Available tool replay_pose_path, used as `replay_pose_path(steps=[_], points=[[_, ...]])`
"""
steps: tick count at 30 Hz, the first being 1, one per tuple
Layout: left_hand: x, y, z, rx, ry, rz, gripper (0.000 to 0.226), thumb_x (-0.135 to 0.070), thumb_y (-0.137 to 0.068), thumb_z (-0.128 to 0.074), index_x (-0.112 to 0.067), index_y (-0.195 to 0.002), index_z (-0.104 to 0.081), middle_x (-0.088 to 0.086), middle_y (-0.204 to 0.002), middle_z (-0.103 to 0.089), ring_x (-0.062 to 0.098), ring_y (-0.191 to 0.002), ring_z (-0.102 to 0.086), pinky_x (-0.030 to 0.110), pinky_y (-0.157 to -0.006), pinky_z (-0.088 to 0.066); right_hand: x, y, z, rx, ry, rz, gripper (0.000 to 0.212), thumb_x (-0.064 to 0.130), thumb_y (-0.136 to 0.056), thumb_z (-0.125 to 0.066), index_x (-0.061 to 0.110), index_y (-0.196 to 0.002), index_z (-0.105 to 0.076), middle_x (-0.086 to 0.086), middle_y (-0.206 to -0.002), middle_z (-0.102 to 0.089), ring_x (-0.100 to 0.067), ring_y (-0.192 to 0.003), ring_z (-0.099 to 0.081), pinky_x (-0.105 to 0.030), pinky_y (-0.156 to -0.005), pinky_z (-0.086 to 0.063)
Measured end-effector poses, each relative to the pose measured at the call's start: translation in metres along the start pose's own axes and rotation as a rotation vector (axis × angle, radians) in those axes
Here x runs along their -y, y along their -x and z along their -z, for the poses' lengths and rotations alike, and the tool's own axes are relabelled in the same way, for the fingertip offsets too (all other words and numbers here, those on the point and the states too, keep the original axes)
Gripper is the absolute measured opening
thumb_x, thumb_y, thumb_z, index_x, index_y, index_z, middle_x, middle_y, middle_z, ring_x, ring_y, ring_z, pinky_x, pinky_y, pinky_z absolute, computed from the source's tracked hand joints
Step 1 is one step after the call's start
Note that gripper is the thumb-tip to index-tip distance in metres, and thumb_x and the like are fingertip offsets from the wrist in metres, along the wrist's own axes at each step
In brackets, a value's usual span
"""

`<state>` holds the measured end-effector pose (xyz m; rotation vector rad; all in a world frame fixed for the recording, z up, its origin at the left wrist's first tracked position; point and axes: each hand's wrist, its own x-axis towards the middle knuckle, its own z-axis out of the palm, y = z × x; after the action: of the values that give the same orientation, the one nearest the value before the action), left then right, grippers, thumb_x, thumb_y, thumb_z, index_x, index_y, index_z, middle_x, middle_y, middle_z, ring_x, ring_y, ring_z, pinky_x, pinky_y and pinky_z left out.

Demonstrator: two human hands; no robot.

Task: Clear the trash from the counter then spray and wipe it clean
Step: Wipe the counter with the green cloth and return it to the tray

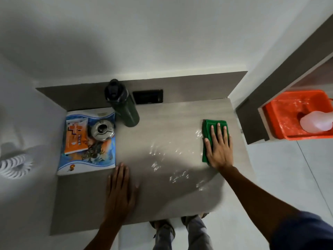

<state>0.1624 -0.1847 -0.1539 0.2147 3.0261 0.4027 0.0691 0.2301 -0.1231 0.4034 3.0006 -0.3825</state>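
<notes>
A green cloth (205,130) lies flat near the right edge of the grey counter (162,123). My right hand (219,147) presses down on it, palm flat, fingers spread and pointing away from me. My left hand (120,188) rests flat on the counter near its front edge, holding nothing. Wet droplets (173,156) glisten across the counter's middle and right. A pale pink bottle (317,121) lies in an orange tub (281,112) on a shelf to the right.
A blue-and-white book (100,159) lies at the counter's left, with an orange packet (75,139) and a metal ashtray (102,129) on top. A dark water bottle (124,105) stands at the back, beside a black wall socket (147,96). A white fan (14,165) is at far left.
</notes>
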Motion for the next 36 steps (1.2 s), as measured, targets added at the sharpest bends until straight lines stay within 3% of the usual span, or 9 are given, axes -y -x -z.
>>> replay_pose_path(steps=[6, 16, 20, 23, 26, 29, 36], points=[[0.005, 0.001, -0.01, -0.091, 0.028, -0.02, 0.074, -0.055, -0.111, -0.034, -0.011, -0.17, -0.031, 0.009, -0.183, -0.02, 0.028, -0.171, -0.02, 0.051, -0.139, -0.019, 0.051, -0.015, -0.015, 0.012, 0.021, -0.08, 0.069, 0.054, -0.117, -0.022, 0.024, -0.177, -0.005, -0.006, -0.186, 0.004, -0.029, -0.172, 0.009, -0.056, -0.139, -0.006], [0.002, 0.003, -0.003, -0.079, 0.023, 0.006, 0.074, -0.052, -0.109, -0.035, -0.005, -0.166, -0.037, 0.013, -0.18, -0.029, 0.031, -0.169, -0.026, 0.054, -0.137, -0.026, 0.189, 0.021, -0.058, 0.13, -0.027, 0.218, 0.07, 0.06, -0.115, -0.009, 0.025, -0.175, 0.0, -0.008, -0.182, 0.01, -0.032, -0.169, 0.016, -0.056, -0.139, 0.001], [0.001, 0.005, -0.002, -0.094, 0.042, -0.005, 0.072, -0.049, -0.11, -0.035, -0.004, -0.166, -0.037, 0.013, -0.179, -0.03, 0.03, -0.169, -0.026, 0.056, -0.136, -0.025, 0.226, 0.051, -0.074, 0.135, -0.06, 0.41, 0.068, 0.053, -0.116, -0.028, 0.024, -0.176, -0.016, -0.007, -0.185, -0.005, -0.036, -0.171, 0.003, -0.059, -0.138, -0.006], [0.001, 0.005, -0.004, -0.118, 0.07, 0.016, 0.068, -0.043, -0.111, -0.033, -0.004, -0.166, -0.037, 0.013, -0.179, -0.03, 0.029, -0.169, -0.027, 0.058, -0.135, -0.027, 0.234, 0.079, -0.084, 0.129, -0.108, 0.447, 0.065, 0.046, -0.116, -0.037, 0.023, -0.175, -0.024, -0.008, -0.184, -0.013, -0.038, -0.171, -0.005, -0.062, -0.137, -0.015], [0.0, 0.005, -0.006, -0.181, 0.027, -0.017, 0.062, -0.032, -0.111, -0.039, 0.002, -0.163, -0.04, 0.019, -0.176, -0.035, 0.034, -0.166, -0.033, 0.059, -0.133, -0.033, 0.22, 0.095, -0.086, 0.084, -0.122, 0.486, 0.061, 0.04, -0.115, -0.044, 0.024, -0.172, -0.034, -0.007, -0.182, -0.024, -0.038, -0.17, -0.016, -0.061, -0.136, -0.02], [0.0, 0.007, -0.005, -0.205, -0.003, -0.041, 0.061, -0.03, -0.112, -0.04, 0.002, -0.164, -0.04, 0.019, -0.176, -0.035, 0.034, -0.166, -0.034, 0.058, -0.132, -0.033, 0.179, 0.091, -0.073, 0.09, -0.062, 0.489, 0.059, 0.041, -0.116, -0.037, 0.025, -0.172, -0.034, -0.005, -0.182, -0.024, -0.034, -0.17, -0.017, -0.061, -0.136, -0.02], [0.004, 0.006, -0.009, -0.169, -0.014, -0.034, 0.065, -0.037, -0.113, -0.037, -0.005, -0.169, -0.03, 0.011, -0.181, -0.026, 0.027, -0.17, -0.024, 0.055, -0.136, -0.027, 0.015, 0.083, -0.029, -0.008, -0.014, 0.077, 0.063, 0.046, -0.115, -0.025, 0.026, -0.175, -0.022, -0.004, -0.184, -0.012, -0.03, -0.172, -0.005, -0.059, -0.136, -0.017]])
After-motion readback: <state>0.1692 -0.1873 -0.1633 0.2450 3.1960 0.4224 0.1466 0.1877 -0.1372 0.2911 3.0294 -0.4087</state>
